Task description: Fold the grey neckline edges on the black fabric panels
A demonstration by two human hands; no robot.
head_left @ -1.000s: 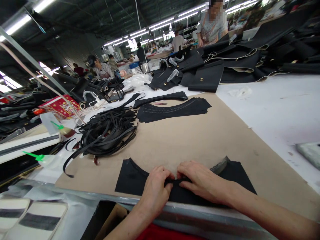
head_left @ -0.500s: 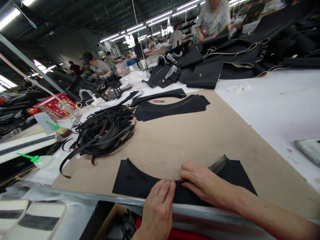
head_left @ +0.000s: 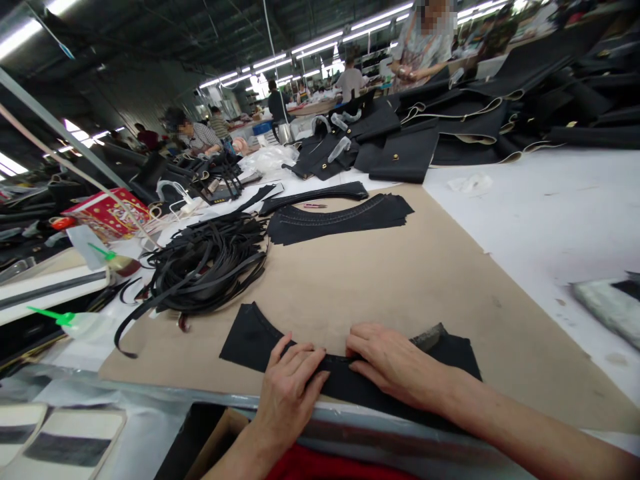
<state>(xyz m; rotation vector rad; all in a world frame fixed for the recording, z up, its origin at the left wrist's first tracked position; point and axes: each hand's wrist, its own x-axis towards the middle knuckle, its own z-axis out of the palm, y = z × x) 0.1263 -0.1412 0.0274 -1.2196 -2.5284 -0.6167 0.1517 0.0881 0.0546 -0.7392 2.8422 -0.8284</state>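
A curved black leather-like piece (head_left: 350,380) lies along the front edge of the table, its concave edge facing away from me. Part of that edge is folded over; toward the right end a greyish strip (head_left: 427,337) stands up along it. My left hand (head_left: 293,377) rests on the piece left of its middle, fingers stretched and apart. With fingers bent together, my right hand (head_left: 380,357) pinches the folded edge just right of the middle. A gap of bare folded edge shows between the hands.
Behind lies a stack of similar curved black pieces (head_left: 340,220), with small red snips (head_left: 315,206) beyond. A heap of black strips (head_left: 210,267) sits left, near green-tipped bottles (head_left: 120,262). Black bag parts (head_left: 405,157) pile at the back. Other people stand farther off.
My left hand has moved left along the piece and its fingers have spread. The right hand stays at the folded edge. The piece has turned slightly, and the view has shifted a little.
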